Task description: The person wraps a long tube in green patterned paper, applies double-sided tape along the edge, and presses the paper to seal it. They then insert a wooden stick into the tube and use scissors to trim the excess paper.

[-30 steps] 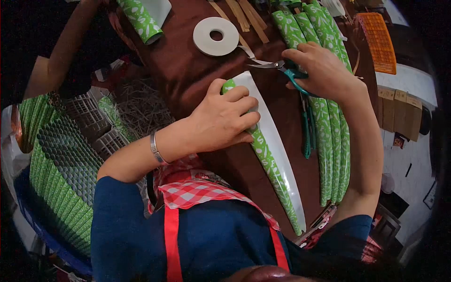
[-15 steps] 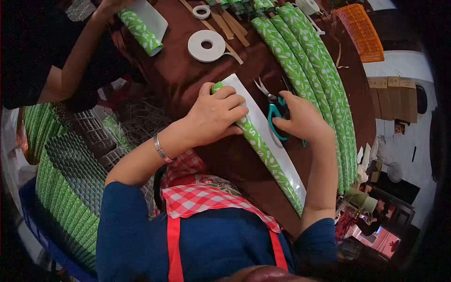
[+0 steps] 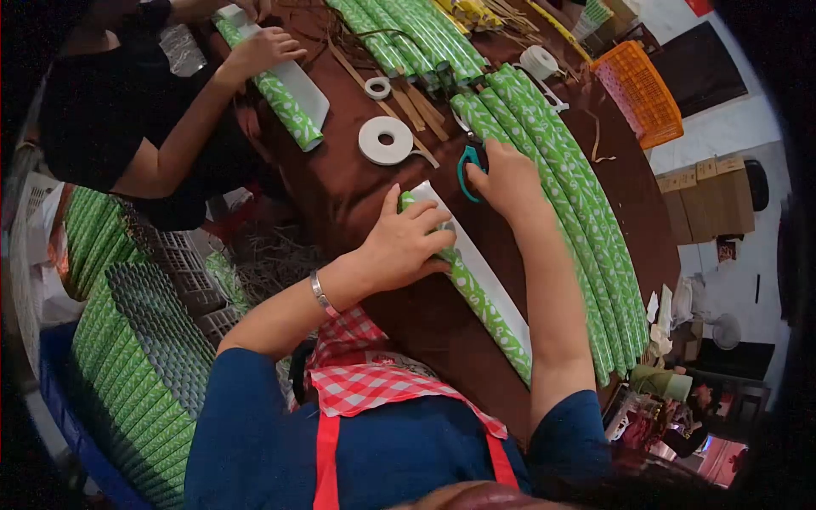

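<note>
My left hand (image 3: pixel 405 241) is wrapped round the top end of a partly rolled green patterned sheet (image 3: pixel 483 310), whose white flap lies open on its right side. To the upper right, my right hand (image 3: pixel 503 176) is on teal-handled scissors (image 3: pixel 465 174), whose blades reach up beside the green rolls and are partly hidden. Just left of the scissors lies a large roll of white tape (image 3: pixel 371 143) with its loose end pointing right. Long finished green rolls (image 3: pixel 568 200) lie side by side right of my right hand.
A co-worker's hand (image 3: pixel 268 51) rests on another green sheet (image 3: pixel 289 106) at the upper left. Stacked green tubes (image 3: pixel 140 365) stand in a blue crate (image 3: pixel 64 408) at lower left. An orange basket (image 3: pixel 650 93) sits upper right. Brown strips (image 3: pixel 416 110) lie near the tape.
The scissors and my right hand have moved up and away from the sheet, towards the tape end. The view has shifted, showing more of the table's far side. The co-worker's hand has come onto their sheet.
</note>
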The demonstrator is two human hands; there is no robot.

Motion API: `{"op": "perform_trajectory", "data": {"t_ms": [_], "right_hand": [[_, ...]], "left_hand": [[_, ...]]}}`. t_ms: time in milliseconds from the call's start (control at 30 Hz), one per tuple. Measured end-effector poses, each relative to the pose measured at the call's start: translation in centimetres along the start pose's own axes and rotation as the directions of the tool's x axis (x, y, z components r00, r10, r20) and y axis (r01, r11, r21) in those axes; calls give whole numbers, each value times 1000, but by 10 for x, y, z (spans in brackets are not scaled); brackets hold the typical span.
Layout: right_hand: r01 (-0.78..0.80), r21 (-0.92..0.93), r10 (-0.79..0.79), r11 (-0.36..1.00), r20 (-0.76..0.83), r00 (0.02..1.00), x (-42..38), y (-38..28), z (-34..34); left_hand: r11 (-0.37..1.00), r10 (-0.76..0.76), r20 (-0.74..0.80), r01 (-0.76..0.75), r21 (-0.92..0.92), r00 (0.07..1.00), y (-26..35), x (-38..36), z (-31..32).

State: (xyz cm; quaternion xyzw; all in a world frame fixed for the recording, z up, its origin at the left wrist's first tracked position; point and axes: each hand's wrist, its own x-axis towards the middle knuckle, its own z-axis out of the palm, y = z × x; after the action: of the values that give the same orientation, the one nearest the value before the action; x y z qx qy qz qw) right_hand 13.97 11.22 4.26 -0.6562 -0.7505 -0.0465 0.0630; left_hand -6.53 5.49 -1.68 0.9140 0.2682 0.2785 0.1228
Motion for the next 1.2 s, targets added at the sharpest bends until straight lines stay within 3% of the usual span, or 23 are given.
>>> {"op": "perform_trajectory", "data": {"t_ms": [133,200,367,433,500,600,733,867,933,967,1133,1200], "right_hand": [[14,26,-13,1000,-44,999,21,-1,22],[233,17,-215,972,-318,923,8,-8,12],[294,249,-228,923,-260,938,-115,-26,-25],[227,270,-175,936,-201,964,-176,-22,-20],[61,255,-18,965,-168,986,-225,-24,-14],[-73,223,116,972,-186,976,-257,-26,-4],[-59,208,116,976,-274,955,-264,-22,10],[-55,191,113,980,-307,945,-262,-24,9],[-63,199,125,978,-318,940,-263,-25,10],[-49,203,116,978,-333,936,-264,-25,12],[-77,235,152,969,-322,935,-265,-25,13],[-98,224,171,970,-338,925,-265,-27,10]], "left_hand": [[1000,31,-14,-31,2,999,4,3,3],[999,40,-7,-40,8,999,2,3,4],[997,65,-4,-65,34,998,-1,1,11],[997,71,-12,-71,35,997,-2,1,10],[995,73,76,-78,61,994,-1,2,7],[996,86,46,-87,28,995,3,-1,10],[995,80,138,-89,55,987,9,5,2],[980,200,197,-197,-36,960,7,37,-5],[986,166,338,-167,-26,927,-3,55,-4],[992,101,485,-127,23,869,-6,67,-9],[997,1,654,-52,58,757,-39,92,-20],[997,78,649,-55,-55,757,-60,94,-23]]}}
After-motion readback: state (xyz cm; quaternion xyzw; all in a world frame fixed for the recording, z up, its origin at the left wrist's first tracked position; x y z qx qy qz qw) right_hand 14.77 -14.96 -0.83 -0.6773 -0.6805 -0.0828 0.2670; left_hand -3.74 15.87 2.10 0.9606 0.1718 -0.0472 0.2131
